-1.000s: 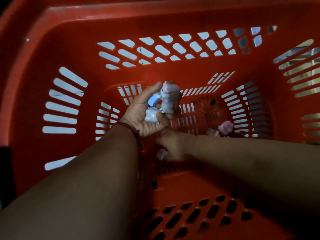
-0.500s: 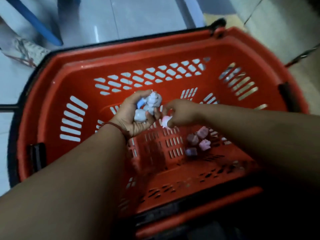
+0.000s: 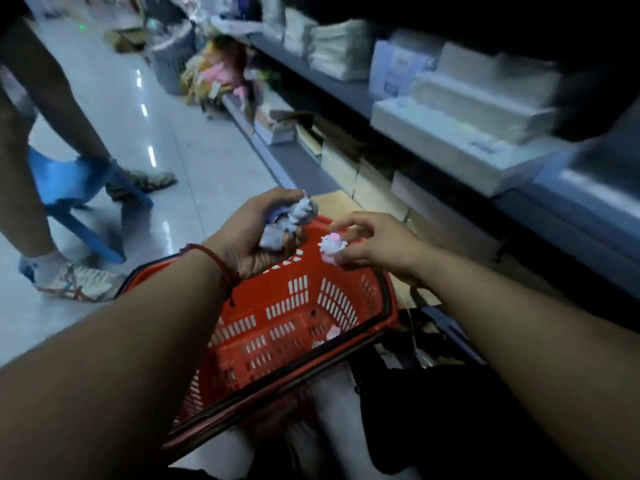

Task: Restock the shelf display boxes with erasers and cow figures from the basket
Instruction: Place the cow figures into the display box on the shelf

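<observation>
Head view: pale figures (image 3: 294,220) are clutched in the left hand (image 3: 252,237), and a pink figure (image 3: 330,245) is pinched by the right hand (image 3: 374,247), both above the basket (image 3: 277,317). A few pink pieces (image 3: 332,332) lie on its floor. Display boxes cannot be identified; placing is judged not yet done.

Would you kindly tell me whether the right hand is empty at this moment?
No, the right hand pinches a small pink figure between its fingertips near the red basket.
</observation>
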Demonstrator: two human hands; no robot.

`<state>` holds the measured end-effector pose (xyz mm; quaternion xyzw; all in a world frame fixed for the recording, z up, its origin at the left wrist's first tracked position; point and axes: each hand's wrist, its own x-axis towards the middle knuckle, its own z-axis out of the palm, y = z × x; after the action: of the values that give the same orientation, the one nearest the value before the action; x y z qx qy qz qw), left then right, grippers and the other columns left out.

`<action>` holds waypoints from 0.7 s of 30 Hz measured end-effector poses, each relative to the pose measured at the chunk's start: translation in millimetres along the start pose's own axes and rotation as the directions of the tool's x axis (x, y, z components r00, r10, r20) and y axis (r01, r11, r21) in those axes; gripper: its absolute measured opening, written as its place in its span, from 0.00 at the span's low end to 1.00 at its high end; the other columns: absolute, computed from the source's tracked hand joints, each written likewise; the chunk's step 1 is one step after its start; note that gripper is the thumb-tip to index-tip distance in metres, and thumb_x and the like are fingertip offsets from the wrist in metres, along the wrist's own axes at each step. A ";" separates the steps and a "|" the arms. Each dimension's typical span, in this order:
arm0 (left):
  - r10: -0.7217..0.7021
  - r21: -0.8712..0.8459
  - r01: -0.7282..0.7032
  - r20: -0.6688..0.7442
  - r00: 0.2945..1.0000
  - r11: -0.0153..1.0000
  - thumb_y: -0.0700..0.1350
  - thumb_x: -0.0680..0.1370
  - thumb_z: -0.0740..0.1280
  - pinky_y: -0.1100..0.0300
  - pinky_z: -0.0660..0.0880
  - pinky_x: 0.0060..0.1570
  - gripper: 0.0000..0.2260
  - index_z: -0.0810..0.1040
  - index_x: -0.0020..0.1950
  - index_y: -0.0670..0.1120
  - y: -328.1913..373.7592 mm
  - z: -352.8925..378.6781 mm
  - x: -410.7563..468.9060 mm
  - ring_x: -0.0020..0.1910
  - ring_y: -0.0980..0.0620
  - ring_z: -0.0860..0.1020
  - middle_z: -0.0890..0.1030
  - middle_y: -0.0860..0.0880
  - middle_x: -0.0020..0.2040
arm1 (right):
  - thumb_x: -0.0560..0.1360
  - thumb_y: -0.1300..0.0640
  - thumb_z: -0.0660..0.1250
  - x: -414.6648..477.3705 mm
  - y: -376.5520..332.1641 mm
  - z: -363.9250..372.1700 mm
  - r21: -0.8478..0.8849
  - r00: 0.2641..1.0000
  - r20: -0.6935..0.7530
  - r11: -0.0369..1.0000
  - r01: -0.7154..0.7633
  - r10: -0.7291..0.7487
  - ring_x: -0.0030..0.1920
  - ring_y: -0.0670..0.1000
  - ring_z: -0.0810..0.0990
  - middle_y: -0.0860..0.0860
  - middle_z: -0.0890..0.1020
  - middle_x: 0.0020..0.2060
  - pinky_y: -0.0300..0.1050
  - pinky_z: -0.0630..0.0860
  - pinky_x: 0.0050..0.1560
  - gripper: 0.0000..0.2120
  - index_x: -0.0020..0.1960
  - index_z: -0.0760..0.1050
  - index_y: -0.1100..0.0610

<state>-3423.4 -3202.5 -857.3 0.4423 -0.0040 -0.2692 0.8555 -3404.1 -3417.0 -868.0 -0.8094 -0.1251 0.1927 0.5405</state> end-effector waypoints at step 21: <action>0.167 -0.217 -0.112 0.251 0.954 0.970 0.48 0.82 0.63 0.68 0.73 0.24 0.06 0.72 0.48 0.48 -26.9 218.7 103.7 0.34 0.56 0.72 0.71 0.52 0.39 | 0.69 0.59 0.77 -143.1 -28.4 -168.8 -0.209 0.634 -0.713 0.954 0.216 -0.299 0.41 0.53 0.85 0.50 0.79 0.53 0.55 0.83 0.43 0.17 0.53 0.78 0.45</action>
<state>-3400.6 -3428.2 -768.6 0.3122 -0.1235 -0.2640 0.9042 -3456.4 -3604.5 -758.8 -0.8183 -0.0205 -0.2360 0.5237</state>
